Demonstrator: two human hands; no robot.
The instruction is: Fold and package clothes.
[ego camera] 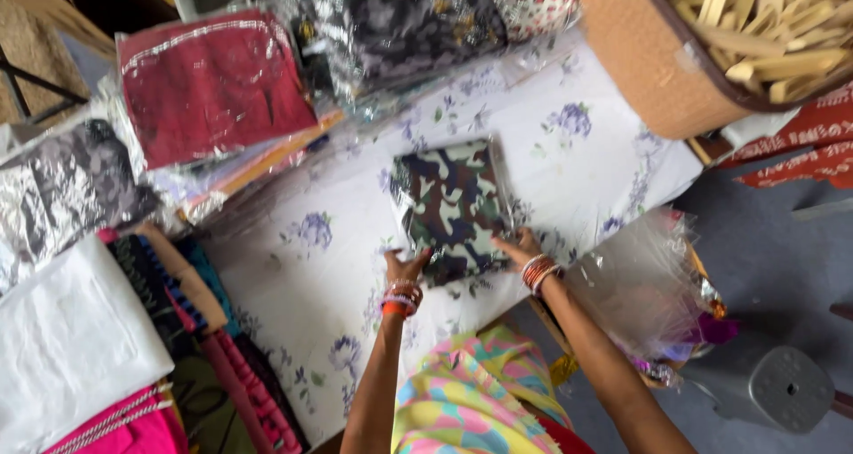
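Bangled forearms rise from the bottom of the view over a bright yellow, pink and blue patterned garment (462, 401) worn by the person. Both hands rest on the near edge of a camouflage fabric packet (453, 207), a folded green, brown and black cloth in a clear plastic sleeve. It lies flat near the middle of the desk (293, 303), which is covered with a white cloth printed with purple flowers.

The left hand (404, 266) has its fingers spread on the packet's near left corner; its grip looks open, pressing rather than clasping. The right hand (520, 245) touches the near right corner with fingers laid flat, and I cannot tell whether any finger curls under the edge.

My judgement is that the step in hand is squaring or smoothing the packet on the desk. Any following move would call for even pressure from both hands, since the slick plastic may slide on the cloth.

Around it lie other wrapped fabrics: a dark red packet (209, 85) up to the left, a grey camouflage packet (62, 187) at the far left, a dark patterned packet (404, 23) above. Loose clear plastic bags (640, 281) sit to the right, near a grey stool (769, 387). A woven basket of wooden sticks (711, 36) stands at the upper right.
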